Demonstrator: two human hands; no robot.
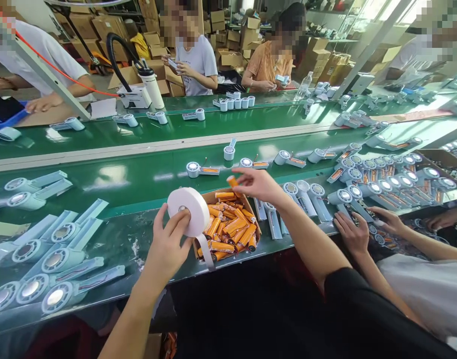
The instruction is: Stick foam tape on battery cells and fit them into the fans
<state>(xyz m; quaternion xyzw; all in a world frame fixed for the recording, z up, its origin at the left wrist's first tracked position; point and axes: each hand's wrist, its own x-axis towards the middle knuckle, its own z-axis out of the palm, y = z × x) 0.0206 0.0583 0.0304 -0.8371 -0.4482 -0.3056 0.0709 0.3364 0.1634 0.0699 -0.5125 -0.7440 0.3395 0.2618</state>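
My left hand [170, 237] grips a large roll of white tape [196, 212] by its core, and a loose strip of tape [206, 252] hangs down from it. Between the thumb and fingers of my right hand [256, 184] is an orange cylindrical battery [233, 182], held above a cardboard box [259, 232]. Many orange batteries [234, 224] with dark ends fill that box. Just past it, on the green belt, lie light blue fan housings [193, 169], some with an orange battery in the handle.
More housings lie left [56, 259] and right [316, 192] of the box. A co-worker's hands [351, 232] work close on my right. Other people sit across the green conveyor belt [146, 192]. A white machine with a black hose [134, 94] stands at the far side.
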